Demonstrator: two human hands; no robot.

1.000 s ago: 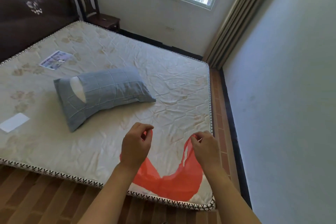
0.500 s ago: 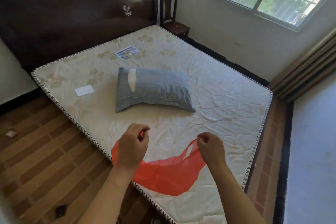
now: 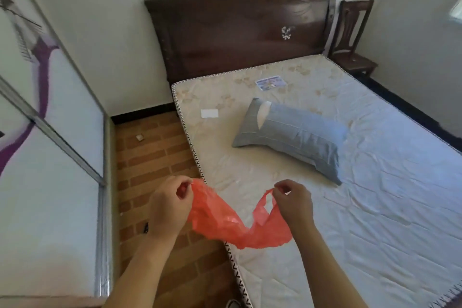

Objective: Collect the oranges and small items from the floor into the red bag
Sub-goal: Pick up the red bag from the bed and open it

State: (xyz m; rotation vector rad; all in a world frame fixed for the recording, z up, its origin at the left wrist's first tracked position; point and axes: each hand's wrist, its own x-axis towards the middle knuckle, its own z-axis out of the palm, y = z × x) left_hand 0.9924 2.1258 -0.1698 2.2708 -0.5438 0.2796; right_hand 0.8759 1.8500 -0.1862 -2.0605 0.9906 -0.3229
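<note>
A thin red plastic bag (image 3: 230, 225) hangs slack between my two hands, over the mattress edge. My left hand (image 3: 167, 207) pinches one handle above the floor strip; my right hand (image 3: 295, 202) pinches the other handle above the mattress. On the brick-patterned floor (image 3: 150, 157) lie a small pale item (image 3: 139, 137) near the far wall and a small dark item (image 3: 145, 227) just left of my left wrist. No oranges are in view.
A bare mattress (image 3: 375, 195) fills the right side, with a blue pillow (image 3: 292, 137), a white card (image 3: 209, 113) and a label on it. A dark headboard (image 3: 240, 30) and wooden chair (image 3: 355, 40) stand behind. A sliding wardrobe (image 3: 50, 157) walls the narrow floor strip on the left.
My view has swung left, from the window side to the headboard, wardrobe and floor strip. Both hands have kept hold of the bag's handles, and the bag now hangs over the mattress edge.
</note>
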